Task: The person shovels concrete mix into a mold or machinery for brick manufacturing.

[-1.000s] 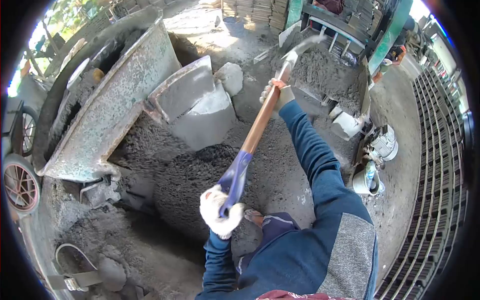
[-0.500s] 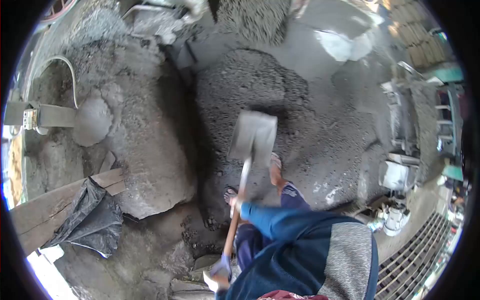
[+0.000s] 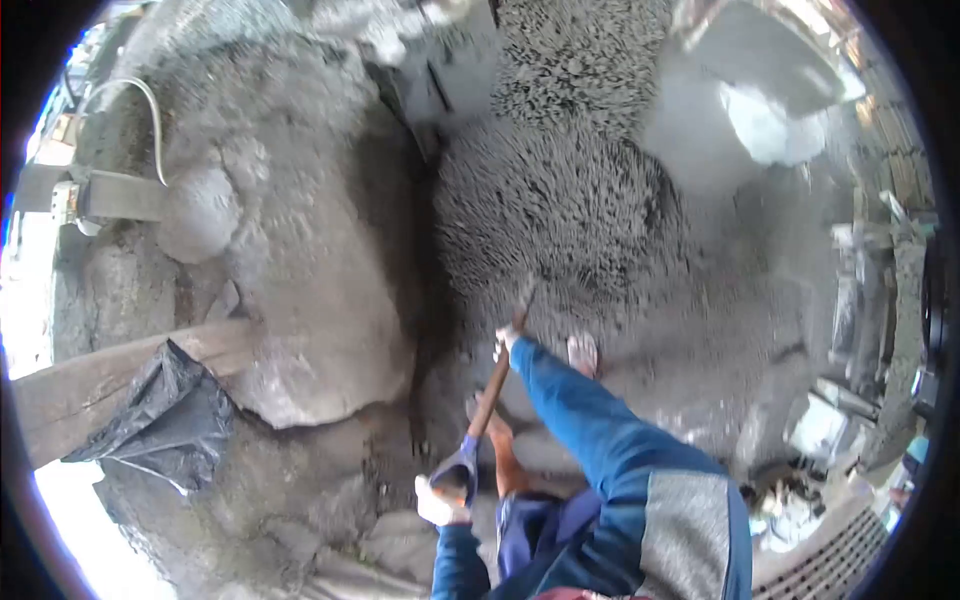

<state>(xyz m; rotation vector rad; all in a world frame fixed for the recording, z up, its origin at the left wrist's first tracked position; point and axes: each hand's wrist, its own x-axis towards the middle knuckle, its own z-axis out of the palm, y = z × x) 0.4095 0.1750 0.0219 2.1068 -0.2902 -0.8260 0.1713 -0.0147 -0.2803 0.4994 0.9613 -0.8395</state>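
Note:
A shovel [image 3: 490, 393] slants forward across the middle of the view. My left hand [image 3: 442, 502], in a pale glove, is closed around its purple-blue D-shaped handle. Farther down the wooden shaft, my right hand [image 3: 508, 341] is wrapped around it, the blue-sleeved arm stretched forward. The shaft's far end meets the near edge of a wet, grey, gravelly mix [image 3: 560, 205]. The blade cannot be made out there; it looks sunk in the mix or blurred. My feet, in sandals, stand on either side just behind the mix.
A big rough block [image 3: 320, 300] rises on the left, with a wooden beam [image 3: 130, 385] and a black plastic sheet [image 3: 165, 425] by it. Another textured grey heap [image 3: 580, 60] lies ahead. A white sack-like piece [image 3: 765, 125] is at the far right. A metal grate [image 3: 835, 560] lies lower right.
The shovel has gone forward, from its blade held visible above the ground to its front end at the mix. My right arm is stretched out farther. The whole view has shifted.

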